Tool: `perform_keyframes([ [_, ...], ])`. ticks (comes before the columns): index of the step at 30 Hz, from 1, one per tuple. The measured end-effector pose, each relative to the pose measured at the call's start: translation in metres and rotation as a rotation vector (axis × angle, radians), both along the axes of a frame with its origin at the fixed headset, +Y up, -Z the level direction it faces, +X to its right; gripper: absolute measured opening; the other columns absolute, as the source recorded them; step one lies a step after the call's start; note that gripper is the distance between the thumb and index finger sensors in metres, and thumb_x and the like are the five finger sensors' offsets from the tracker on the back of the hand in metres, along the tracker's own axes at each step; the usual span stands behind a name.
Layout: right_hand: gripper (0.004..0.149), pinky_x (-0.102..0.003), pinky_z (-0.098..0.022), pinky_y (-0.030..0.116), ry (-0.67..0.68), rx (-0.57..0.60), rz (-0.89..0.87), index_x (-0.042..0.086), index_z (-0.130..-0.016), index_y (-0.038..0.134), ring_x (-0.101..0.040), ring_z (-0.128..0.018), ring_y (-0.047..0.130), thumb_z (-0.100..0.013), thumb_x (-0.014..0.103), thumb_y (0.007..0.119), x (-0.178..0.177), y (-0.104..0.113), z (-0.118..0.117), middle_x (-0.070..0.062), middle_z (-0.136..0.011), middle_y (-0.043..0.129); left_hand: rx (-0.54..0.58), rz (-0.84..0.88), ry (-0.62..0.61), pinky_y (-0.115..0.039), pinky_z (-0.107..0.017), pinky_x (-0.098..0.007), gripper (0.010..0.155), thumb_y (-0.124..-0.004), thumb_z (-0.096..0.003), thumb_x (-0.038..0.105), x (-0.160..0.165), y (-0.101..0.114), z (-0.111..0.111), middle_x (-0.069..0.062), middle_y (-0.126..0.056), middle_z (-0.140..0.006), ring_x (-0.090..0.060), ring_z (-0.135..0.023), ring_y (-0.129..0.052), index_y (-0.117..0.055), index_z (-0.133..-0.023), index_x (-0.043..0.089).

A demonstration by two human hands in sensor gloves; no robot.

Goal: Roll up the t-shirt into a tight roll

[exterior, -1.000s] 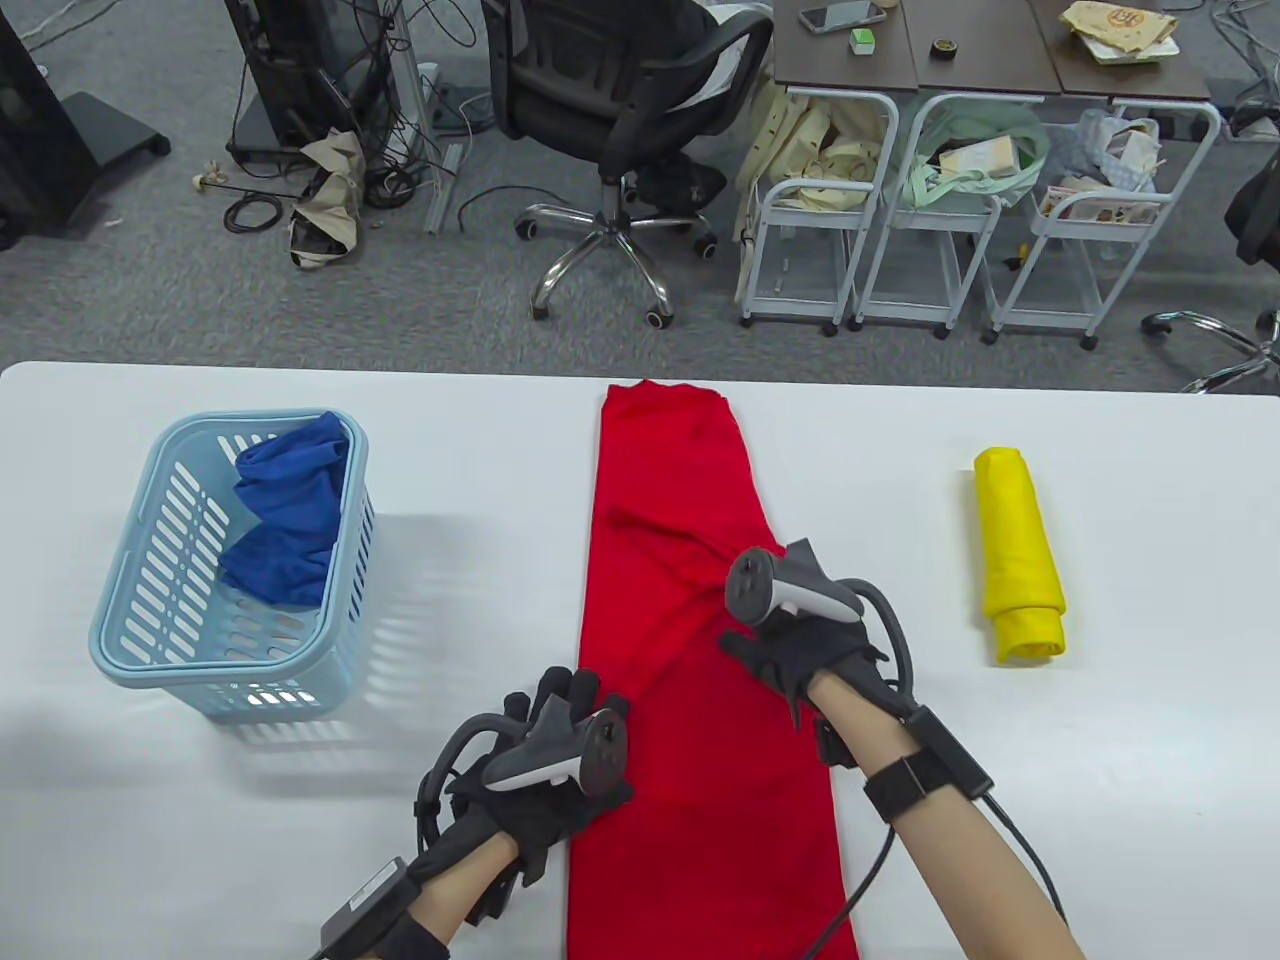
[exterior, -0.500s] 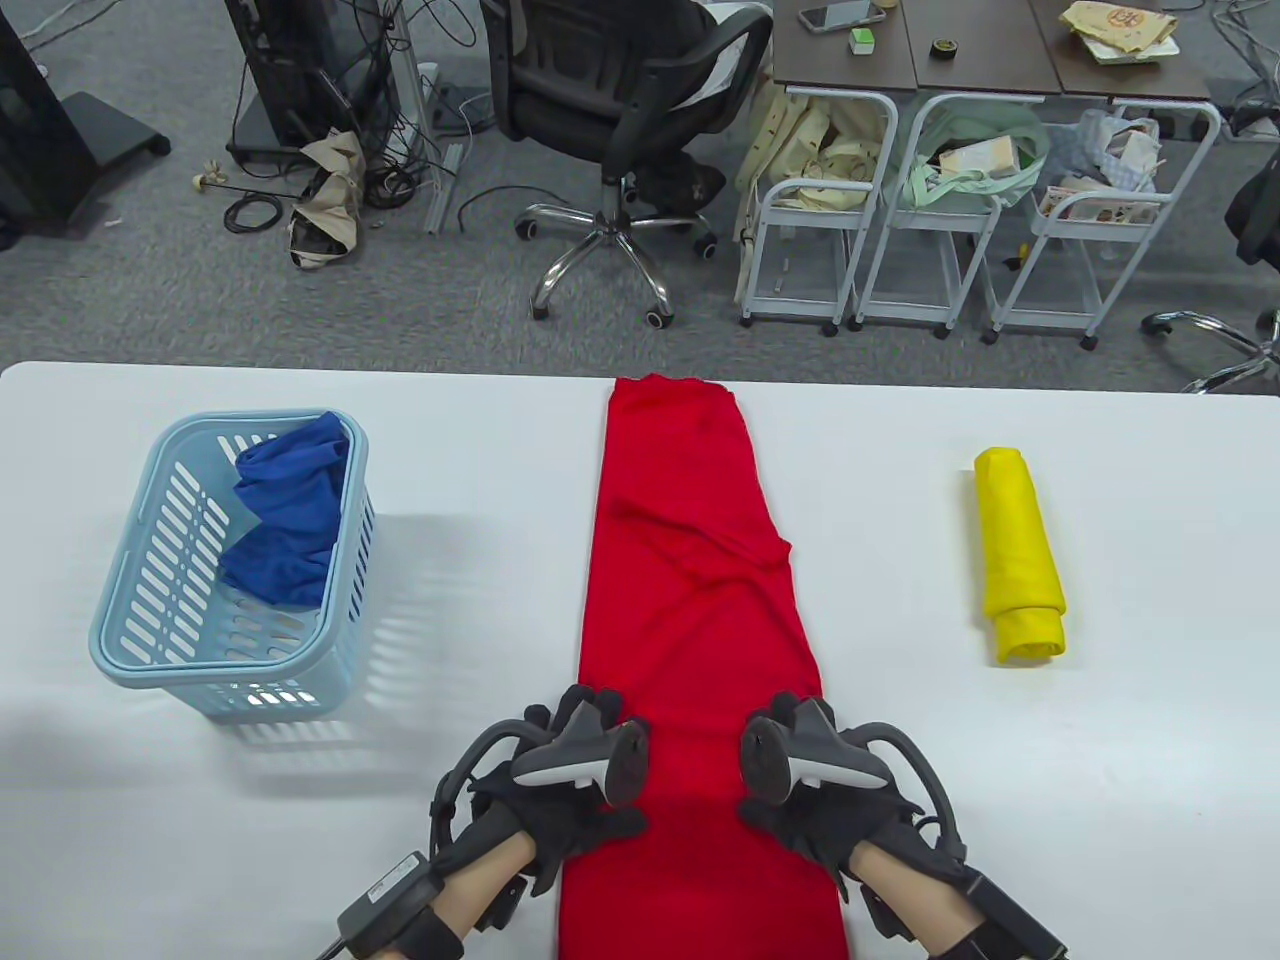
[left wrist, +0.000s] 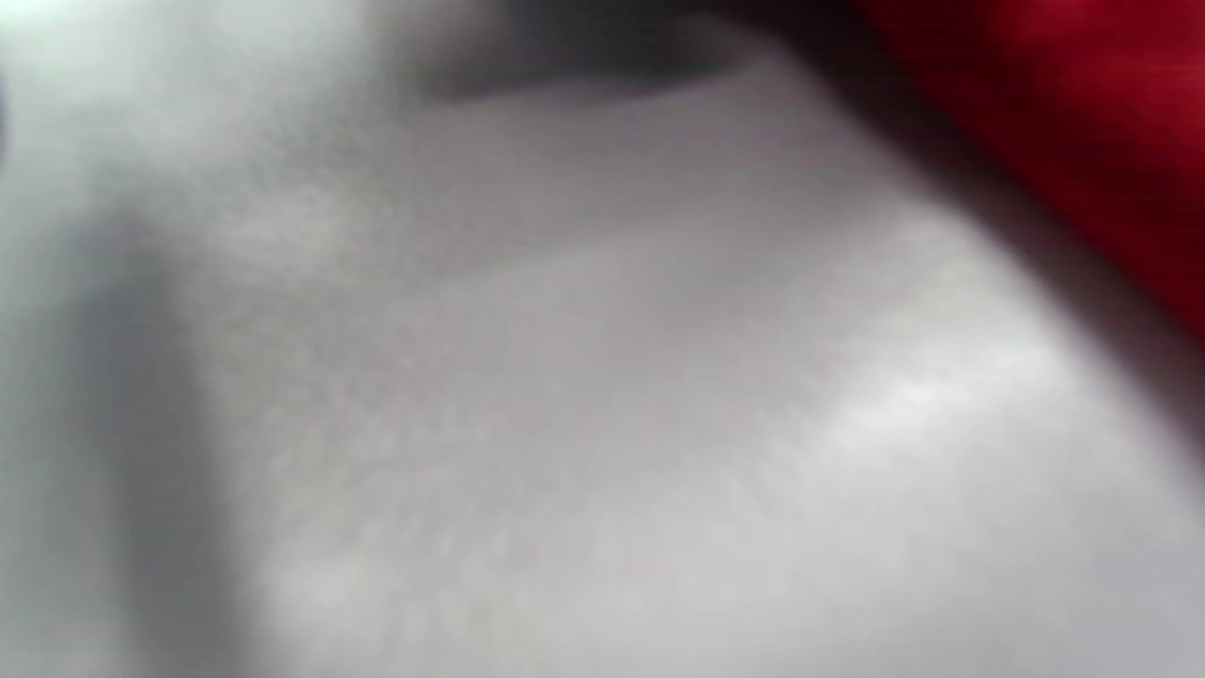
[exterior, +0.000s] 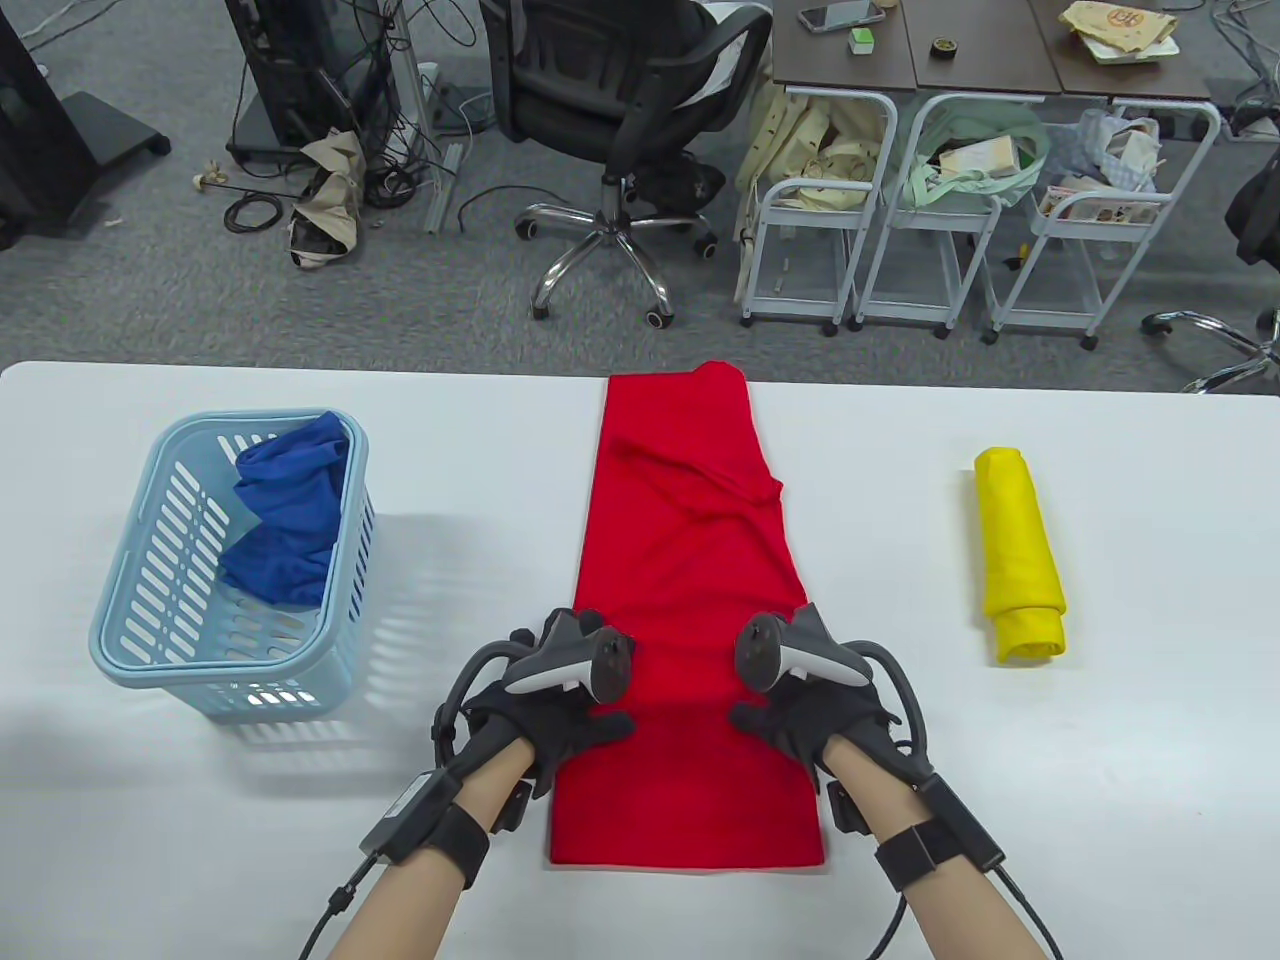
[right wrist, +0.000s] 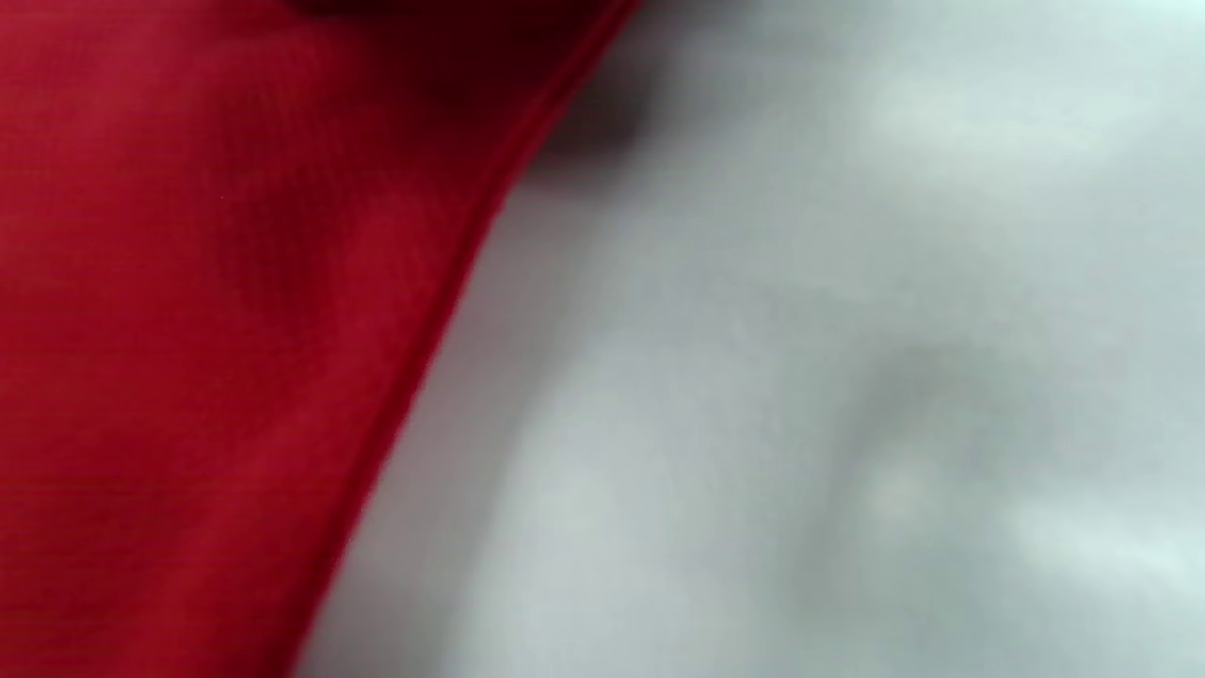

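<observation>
White tabletop (exterior: 1100,780) fills the lower part of the table view, and a red t-shirt (exterior: 690,560) lies on it folded into a long strip that runs from the near edge to the far edge, where its end humps up slightly. The left hand (exterior: 545,715) rests on the strip's left edge and the right hand (exterior: 815,715) on its right edge, both toward the near end. Each thumb lies flat on the cloth; the trackers hide the other fingers, so I cannot tell whether they press flat or pinch the fabric. Both wrist views are blurred, showing only red cloth beside pale table. A light blue slotted basket (exterior: 130,640) stands to the left, well apart from the shirt, with a crumpled blue cloth (exterior: 290,520) inside. To the right lies a yellow rolled garment (exterior: 1018,555). Beyond the table is grey carpet (exterior: 150,290) with a black office chair (exterior: 620,110), loose cables, white wheeled carts (exterior: 900,220) holding bags, and brown desks (exterior: 1000,50) carrying a phone and papers.
</observation>
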State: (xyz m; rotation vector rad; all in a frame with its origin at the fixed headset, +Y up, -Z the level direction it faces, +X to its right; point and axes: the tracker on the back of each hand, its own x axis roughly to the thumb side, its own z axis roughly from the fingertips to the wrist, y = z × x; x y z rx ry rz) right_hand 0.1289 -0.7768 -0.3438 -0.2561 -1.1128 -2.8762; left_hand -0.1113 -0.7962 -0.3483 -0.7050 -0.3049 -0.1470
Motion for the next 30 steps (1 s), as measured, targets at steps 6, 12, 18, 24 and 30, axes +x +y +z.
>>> perform_keyframes([
  [6,0.079,-0.064,-0.075,0.019,-0.039,-0.013,-0.029,0.028,-0.109,-0.004,-0.037,-0.107,-0.009,-0.059,0.057,0.05,0.003,-0.001,-0.015,-0.007,-0.112,-0.013,-0.002,0.01,0.04,-0.013,-0.077,-0.063,0.077,-0.028,-0.0469,0.066,-0.003,0.009,0.013,-0.007,0.022,-0.109,-0.037,-0.105,0.012,0.016,-0.101,0.033],
  [12,0.079,-0.064,-0.075,0.019,-0.036,0.002,-0.033,0.027,-0.11,-0.003,-0.038,-0.107,-0.008,-0.059,0.057,0.05,0.003,-0.001,-0.013,-0.007,-0.112,-0.012,-0.012,-0.052,-0.191,-0.014,-0.078,-0.064,0.08,-0.027,-0.0455,0.07,0.002,0.0,0.066,-0.008,0.022,-0.11,-0.038,-0.106,0.01,0.017,-0.101,0.033],
  [18,0.08,-0.064,-0.075,0.027,-0.05,0.036,0.004,0.024,-0.112,0.003,-0.044,-0.108,0.0,-0.06,0.055,0.054,0.001,0.007,0.002,-0.012,-0.115,-0.005,-0.025,0.001,-0.152,-0.004,-0.074,-0.065,0.079,-0.02,-0.0408,0.071,-0.006,-0.008,0.068,-0.004,0.031,-0.104,-0.035,-0.101,0.021,0.024,-0.096,0.036],
  [24,0.085,-0.064,-0.075,0.029,0.136,0.048,-0.016,0.023,-0.113,0.003,-0.045,-0.109,0.003,-0.058,0.059,0.056,0.004,0.012,0.07,-0.014,-0.117,-0.001,-0.019,0.022,-0.159,-0.005,-0.074,-0.065,0.08,-0.023,-0.0421,0.071,-0.008,-0.008,0.068,-0.004,0.029,-0.106,-0.035,-0.102,0.018,0.022,-0.098,0.036],
  [30,0.093,-0.064,-0.075,0.028,0.002,0.065,-0.032,0.022,-0.113,0.0,-0.047,-0.108,0.001,-0.055,0.062,0.061,0.044,0.005,0.089,-0.015,-0.115,-0.004,-0.015,0.061,-0.157,-0.008,-0.075,-0.064,0.081,-0.03,-0.0446,0.072,-0.011,-0.004,0.066,-0.004,0.023,-0.109,-0.035,-0.104,0.014,0.016,-0.102,0.037],
])
